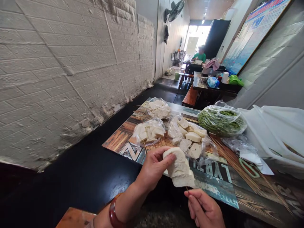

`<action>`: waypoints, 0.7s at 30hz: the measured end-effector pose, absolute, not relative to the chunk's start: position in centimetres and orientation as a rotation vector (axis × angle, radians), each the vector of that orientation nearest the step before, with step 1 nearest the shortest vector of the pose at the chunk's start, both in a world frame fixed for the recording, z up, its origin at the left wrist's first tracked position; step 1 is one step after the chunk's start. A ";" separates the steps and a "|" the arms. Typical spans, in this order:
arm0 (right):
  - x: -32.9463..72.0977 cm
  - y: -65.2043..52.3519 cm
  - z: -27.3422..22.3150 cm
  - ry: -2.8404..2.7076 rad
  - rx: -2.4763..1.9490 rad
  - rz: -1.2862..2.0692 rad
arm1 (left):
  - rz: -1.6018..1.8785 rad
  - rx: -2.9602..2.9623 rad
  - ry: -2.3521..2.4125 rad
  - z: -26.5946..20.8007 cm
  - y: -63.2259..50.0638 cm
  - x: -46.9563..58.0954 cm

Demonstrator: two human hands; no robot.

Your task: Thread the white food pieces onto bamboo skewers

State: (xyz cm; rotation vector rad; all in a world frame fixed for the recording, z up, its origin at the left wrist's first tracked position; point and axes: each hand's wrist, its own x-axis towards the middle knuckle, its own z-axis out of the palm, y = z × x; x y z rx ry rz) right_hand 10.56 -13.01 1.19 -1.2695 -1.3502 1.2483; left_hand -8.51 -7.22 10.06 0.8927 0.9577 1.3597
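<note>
My left hand (152, 166) is closed on several soft white slices (179, 169), which look like tofu or steamed bread. They overlap in a row, with my thumb on the near face of the top one. A thin wooden skewer (187, 189) comes out of the lowest slice. My right hand (204, 207) pinches that skewer just below the slices. How far its tip runs inside them is hidden. Just beyond my hands, an open clear bag (203, 147) holds more thick pale pieces (193, 136). Another bag of white pieces (149, 131) lies to its left.
Behind these sits a third bag of slices (159, 108). On the table's right are a bag of green vegetables (220, 121), loose skewers (234, 163), green-handled scissors (249, 167) and a white container (280, 129). A person in green (199, 57) sits at a far table.
</note>
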 end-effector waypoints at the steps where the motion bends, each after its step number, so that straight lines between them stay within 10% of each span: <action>1: 10.4 -13.0 1.4 -1.360 -1.268 1.250 | 1.360 0.895 0.959 9.9 -7.1 -8.6; 21: 8.2 -9.8 4.3 -1.177 -1.135 1.575 | 1.326 0.614 0.692 9.4 -5.3 -9.5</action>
